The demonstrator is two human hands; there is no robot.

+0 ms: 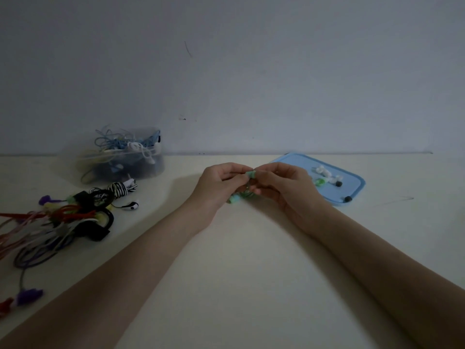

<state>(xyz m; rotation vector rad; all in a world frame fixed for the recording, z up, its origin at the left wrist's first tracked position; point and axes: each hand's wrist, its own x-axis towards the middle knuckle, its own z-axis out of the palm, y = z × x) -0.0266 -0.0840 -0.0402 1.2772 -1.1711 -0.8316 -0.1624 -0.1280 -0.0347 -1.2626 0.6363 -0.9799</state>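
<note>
Left hand (221, 183): fingers curled; thumb and forefinger pinch the left side of the green earphone.
Right hand (281, 187): fingers curled; thumb and forefinger pinch the right side of the same piece, tip to tip with the left fingers.
Green earphone (250, 175): small pale-green piece caught between the fingertips of both hands, above the table.
Green cord (239, 197): bundled directly under the fingers, between the two palms; whether it touches the table cannot be told.
Table (239, 273): pale surface beneath both hands and forearms.
Blue lid (353, 182): lies flat just beyond and to the right of the right fingers, partly hidden by that hand.
White ear tips (323, 171): a small cluster on the lid, near the right fingers.
Green ear tip (319, 182): on the lid, just beside the right knuckles.
Black ear tips (339, 183): two on the lid, farther right of the fingers, one at the lid's near rim.
Clear container (151, 170): well to the left of the left fingers, against the wall, holding tangled blue and white cables (120, 143).
Striped earphone (123, 190): black-and-white, coiled, in front of the container.
Coloured cords (57, 222): a loose pile of red, purple, black and pale cords, far left of the left fingers.
</note>
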